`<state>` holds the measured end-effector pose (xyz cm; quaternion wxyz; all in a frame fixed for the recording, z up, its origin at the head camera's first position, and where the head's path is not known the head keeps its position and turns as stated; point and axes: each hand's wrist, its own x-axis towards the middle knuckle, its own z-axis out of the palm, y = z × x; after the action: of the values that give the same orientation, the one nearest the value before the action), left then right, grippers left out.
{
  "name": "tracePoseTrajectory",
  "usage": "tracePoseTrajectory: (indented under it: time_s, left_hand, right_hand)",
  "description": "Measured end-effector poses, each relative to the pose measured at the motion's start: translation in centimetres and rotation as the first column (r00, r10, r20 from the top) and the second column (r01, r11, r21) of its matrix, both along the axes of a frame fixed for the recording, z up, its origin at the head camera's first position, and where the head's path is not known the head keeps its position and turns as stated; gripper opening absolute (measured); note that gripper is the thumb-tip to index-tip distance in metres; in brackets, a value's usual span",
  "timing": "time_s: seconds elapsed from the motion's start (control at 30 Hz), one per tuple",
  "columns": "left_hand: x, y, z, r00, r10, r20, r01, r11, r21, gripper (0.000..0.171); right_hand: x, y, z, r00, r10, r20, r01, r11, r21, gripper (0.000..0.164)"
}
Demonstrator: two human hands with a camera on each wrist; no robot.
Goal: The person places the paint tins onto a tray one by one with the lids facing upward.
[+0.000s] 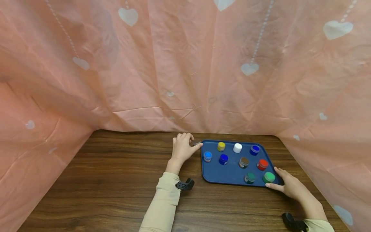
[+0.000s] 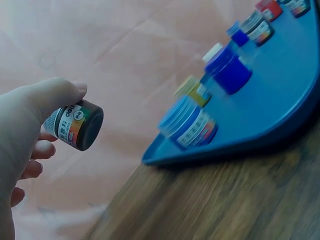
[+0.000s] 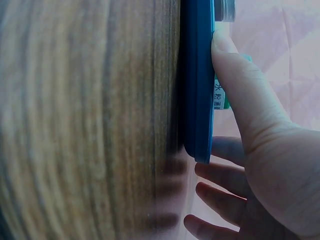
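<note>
In the left wrist view my left hand (image 2: 30, 120) pinches a small paint jar (image 2: 75, 125) between thumb and fingers, its dark base facing outward. The head view puts the left hand (image 1: 183, 146) at the tray's far left corner, mostly hiding that jar. On the blue tray (image 1: 229, 174) stand several paint jars, among them a light blue jar (image 1: 207, 157), a yellow jar (image 1: 221, 146), a white-lidded jar (image 1: 237, 148) and a brown jar (image 1: 243, 162). My right hand (image 1: 290, 183) touches the near right corner, thumb on the rim (image 3: 204, 100) beside the bright green jar (image 1: 269, 177), fingers extended.
Also on the tray are a red jar (image 1: 262, 164), a dark green jar (image 1: 250, 178) and two dark blue jars. The tray lies on a brown wooden table (image 1: 116, 180). A pink curtain (image 1: 185, 64) with white hearts hangs around its back and sides.
</note>
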<state>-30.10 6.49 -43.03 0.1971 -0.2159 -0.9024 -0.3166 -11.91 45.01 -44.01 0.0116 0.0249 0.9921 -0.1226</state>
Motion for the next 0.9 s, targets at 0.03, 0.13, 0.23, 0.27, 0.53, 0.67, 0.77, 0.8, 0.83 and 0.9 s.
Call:
tracePoseTrajectory:
  time_s: [0.03, 0.13, 0.23, 0.27, 0.53, 0.67, 0.77, 0.8, 0.83, 0.9]
  left_hand:
    - [0.1, 0.3, 0.1, 1.000, -0.008, -0.007, 0.008, 1.000, -0.009, 0.045]
    - [0.7, 1.0, 0.3, 0.999, -0.035, -0.011, 0.034, 0.999, -0.038, 0.045]
    - [1.2, 1.8, 0.6, 0.998, -0.061, -0.018, 0.060, 0.996, -0.072, 0.043]
    - [1.4, 2.1, 0.6, 0.997, -0.073, -0.025, 0.071, 0.994, -0.088, 0.043]
    - [2.7, 4.0, 0.5, 0.972, -0.205, -0.116, 0.185, 0.969, -0.163, 0.043]
    - [3.2, 4.7, 0.2, 0.958, -0.249, -0.144, 0.221, 0.958, -0.185, 0.042]
    - [3.6, 5.2, 0.1, 0.952, -0.268, -0.148, 0.236, 0.951, -0.202, 0.042]
    - [3.7, 5.4, 0.0, 0.950, -0.274, -0.147, 0.240, 0.948, -0.209, 0.042]
    - [3.8, 5.5, -0.1, 0.949, -0.279, -0.145, 0.244, 0.945, -0.219, 0.041]
    - [4.0, 5.8, -0.2, 0.948, -0.290, -0.134, 0.252, 0.937, -0.243, 0.040]
  right_hand:
    - [0.0, 0.0, 0.0, 1.000, 0.001, 0.000, -0.001, 1.000, 0.001, 0.097]
    - [0.0, 0.1, -0.1, 1.000, -0.001, 0.000, 0.001, 1.000, -0.002, 0.097]
    - [0.0, 0.1, -0.1, 1.000, 0.000, 0.001, 0.000, 1.000, -0.005, 0.098]
    - [0.0, 0.1, -0.2, 1.000, -0.001, 0.002, 0.001, 1.000, -0.006, 0.098]
    - [0.1, 0.1, -0.2, 1.000, 0.000, 0.001, 0.000, 1.000, -0.006, 0.099]
    - [0.1, 0.0, -0.1, 1.000, 0.002, -0.003, -0.002, 1.000, -0.004, 0.098]
    - [0.1, 0.0, -0.1, 1.000, 0.005, -0.007, -0.005, 1.000, -0.003, 0.098]
    - [0.1, 0.0, -0.1, 1.000, 0.006, -0.007, -0.006, 1.000, -0.003, 0.098]
    - [0.1, 0.1, -0.1, 1.000, 0.004, -0.005, -0.004, 1.000, -0.003, 0.098]
    - [0.1, 0.0, -0.1, 1.000, 0.004, -0.003, -0.004, 1.000, -0.005, 0.098]
